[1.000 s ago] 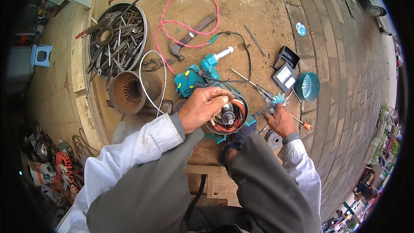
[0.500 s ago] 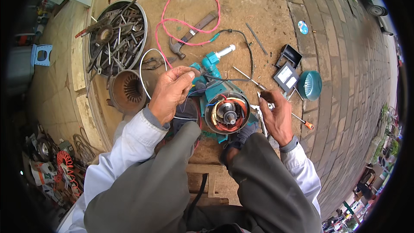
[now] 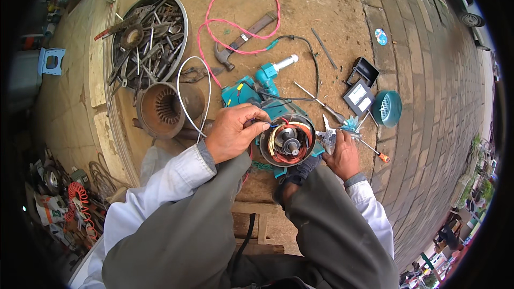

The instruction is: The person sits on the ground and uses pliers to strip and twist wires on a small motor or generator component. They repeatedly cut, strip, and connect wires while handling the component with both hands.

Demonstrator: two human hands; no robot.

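Observation:
Between my feet stands a teal electric motor (image 3: 278, 108), its round end exposed, with copper-coloured windings (image 3: 284, 156) around a metal shaft. My left hand (image 3: 235, 131) is closed in a pinch at the motor's left rim, on a thin blue wire (image 3: 273, 126) that comes out by the windings. To the right of the motor, my right hand (image 3: 344, 155) reaches down with fingers stretched and thumb apart. Its fingertips are over a crumpled silvery piece (image 3: 327, 138) and beside a small teal fan (image 3: 350, 123). The fingertips partly hide what they touch.
A metal basin (image 3: 184, 48) full of tools and a rusty ribbed cylinder (image 3: 160, 109) stand at left. Beyond the motor lie a hammer (image 3: 243, 40), pink twisted wire (image 3: 214, 18) and white wire (image 3: 182, 80). A black box (image 3: 358, 96), teal perforated cover (image 3: 387, 108) and screwdriver (image 3: 381, 156) lie right.
My left hand has come down and right, from the motor's far side to its windings. My right hand has lowered slightly and its fingers have stretched out; the teal fan now shows beside it.

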